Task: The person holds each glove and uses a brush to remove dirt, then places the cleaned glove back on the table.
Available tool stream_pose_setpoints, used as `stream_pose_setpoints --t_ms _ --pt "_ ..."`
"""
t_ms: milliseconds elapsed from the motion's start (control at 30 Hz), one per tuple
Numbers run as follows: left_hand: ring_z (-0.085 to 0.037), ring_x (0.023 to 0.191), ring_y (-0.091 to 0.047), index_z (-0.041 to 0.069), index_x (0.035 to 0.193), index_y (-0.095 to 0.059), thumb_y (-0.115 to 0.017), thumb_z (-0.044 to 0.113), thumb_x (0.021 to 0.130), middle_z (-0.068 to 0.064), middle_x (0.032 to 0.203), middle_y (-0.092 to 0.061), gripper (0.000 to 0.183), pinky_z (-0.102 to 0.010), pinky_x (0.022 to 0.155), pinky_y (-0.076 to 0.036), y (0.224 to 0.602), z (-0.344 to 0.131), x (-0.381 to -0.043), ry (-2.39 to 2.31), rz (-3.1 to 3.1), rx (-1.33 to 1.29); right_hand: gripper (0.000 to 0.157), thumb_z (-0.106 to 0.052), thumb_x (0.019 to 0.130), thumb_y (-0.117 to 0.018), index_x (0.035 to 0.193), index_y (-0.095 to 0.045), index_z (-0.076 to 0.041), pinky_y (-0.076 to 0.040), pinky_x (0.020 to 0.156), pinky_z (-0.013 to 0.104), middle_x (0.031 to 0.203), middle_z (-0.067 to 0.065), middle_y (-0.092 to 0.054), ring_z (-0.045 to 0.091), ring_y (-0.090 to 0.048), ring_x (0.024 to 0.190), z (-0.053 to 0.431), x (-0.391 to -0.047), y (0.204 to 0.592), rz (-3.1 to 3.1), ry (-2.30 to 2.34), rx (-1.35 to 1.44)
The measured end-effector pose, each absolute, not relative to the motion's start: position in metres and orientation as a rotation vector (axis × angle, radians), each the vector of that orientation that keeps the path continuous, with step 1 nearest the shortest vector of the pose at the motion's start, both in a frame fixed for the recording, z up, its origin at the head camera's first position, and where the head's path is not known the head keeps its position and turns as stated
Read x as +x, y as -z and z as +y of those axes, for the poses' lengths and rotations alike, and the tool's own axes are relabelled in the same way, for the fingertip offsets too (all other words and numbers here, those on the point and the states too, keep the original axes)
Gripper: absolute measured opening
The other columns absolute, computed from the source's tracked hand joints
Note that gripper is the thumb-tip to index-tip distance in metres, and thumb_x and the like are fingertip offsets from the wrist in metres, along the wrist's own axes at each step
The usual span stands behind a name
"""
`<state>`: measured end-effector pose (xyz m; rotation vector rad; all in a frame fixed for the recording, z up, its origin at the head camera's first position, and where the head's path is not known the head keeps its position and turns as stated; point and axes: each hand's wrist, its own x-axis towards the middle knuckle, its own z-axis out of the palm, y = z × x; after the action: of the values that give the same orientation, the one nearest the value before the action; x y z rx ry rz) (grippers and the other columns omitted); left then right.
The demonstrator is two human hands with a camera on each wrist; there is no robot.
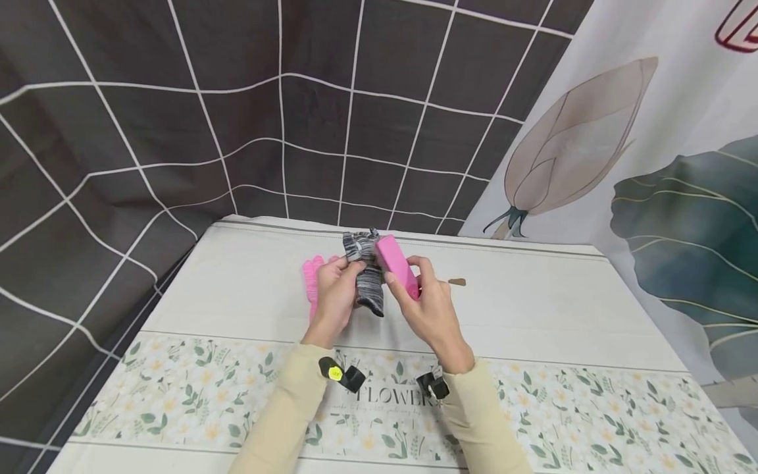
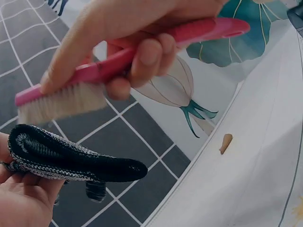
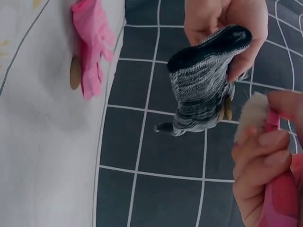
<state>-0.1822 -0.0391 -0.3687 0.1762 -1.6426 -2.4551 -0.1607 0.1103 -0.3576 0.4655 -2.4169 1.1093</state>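
Observation:
My left hand (image 1: 336,293) holds up a grey-and-black knitted glove (image 1: 370,286), its dark opening rim facing me. In the left wrist view the folded black rim of the glove (image 2: 85,158) lies across the fingers. My right hand (image 1: 431,311) grips a pink brush (image 1: 395,260), whose cream bristles (image 2: 66,101) face the glove, with a small gap between them in that view. A pink glove (image 1: 311,280) lies on the table, partly hidden behind the left hand.
A small brown piece (image 1: 457,282) lies on the white table cover (image 1: 533,296) right of the right hand. The cover has a floral band (image 1: 586,401). Behind the table hang a dark grid-patterned curtain (image 1: 314,118) and a white leaf-print curtain (image 1: 592,39).

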Motion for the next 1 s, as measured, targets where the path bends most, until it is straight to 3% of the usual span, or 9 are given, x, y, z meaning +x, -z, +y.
stream_pose_setpoints --t_ms 167,400,567,767,1000 --pt "-0.011 0.061 -0.063 -0.01 0.107 -0.06 -0.053 -0.001 0.084 -0.018 0.085 -0.067 0.026 -0.021 0.051 -0.053 0.367 -0.039 -0.18 2.516 -1.654 0.153 0.041 -0.034 0.089 -0.059 0.12 -0.054 -0.008 -0.036 0.036 0.021 0.055 0.0 -0.049 0.008 -0.041 0.042 0.106 -0.162 0.36 -2.345 -1.02 0.517" --pt "-0.01 0.062 -0.062 -0.012 0.109 -0.055 -0.053 -0.002 0.084 -0.008 0.081 -0.064 0.028 -0.02 0.055 -0.054 0.366 -0.048 -0.183 2.673 -1.447 0.178 0.034 -0.03 0.088 -0.061 0.114 -0.062 -0.008 -0.03 0.034 0.02 0.051 -0.002 -0.041 0.008 -0.036 0.041 0.11 -0.166 0.366 -2.345 -0.995 0.498" --pt "-0.012 0.064 -0.062 -0.013 0.11 -0.054 -0.052 -0.002 0.084 -0.009 0.083 -0.063 0.028 -0.022 0.056 -0.055 0.366 -0.048 -0.184 2.694 -1.426 0.169 0.042 -0.031 0.086 -0.063 0.117 -0.062 -0.004 -0.034 0.035 0.02 0.058 0.005 -0.054 0.01 -0.041 0.045 0.116 -0.168 0.366 -2.377 -1.105 0.421" --pt "-0.015 0.071 -0.064 -0.012 0.113 -0.054 -0.051 -0.002 0.086 -0.013 0.092 -0.06 0.03 -0.025 0.062 -0.056 0.368 -0.042 -0.184 2.671 -1.458 0.174 0.041 -0.035 0.086 -0.063 0.119 -0.062 -0.009 -0.047 0.043 0.022 0.08 0.012 -0.068 0.012 -0.055 0.056 0.117 -0.167 0.361 -2.292 -1.255 0.406" --pt "-0.017 0.075 -0.066 -0.014 0.112 -0.053 -0.05 -0.002 0.086 -0.015 0.092 -0.064 0.029 -0.029 0.067 -0.057 0.368 -0.037 -0.182 2.726 -1.43 0.116 0.041 -0.033 0.085 -0.065 0.118 -0.062 -0.009 -0.042 0.039 0.02 0.077 0.009 -0.066 0.009 -0.048 0.051 0.111 -0.166 0.366 -2.293 -1.219 0.484"
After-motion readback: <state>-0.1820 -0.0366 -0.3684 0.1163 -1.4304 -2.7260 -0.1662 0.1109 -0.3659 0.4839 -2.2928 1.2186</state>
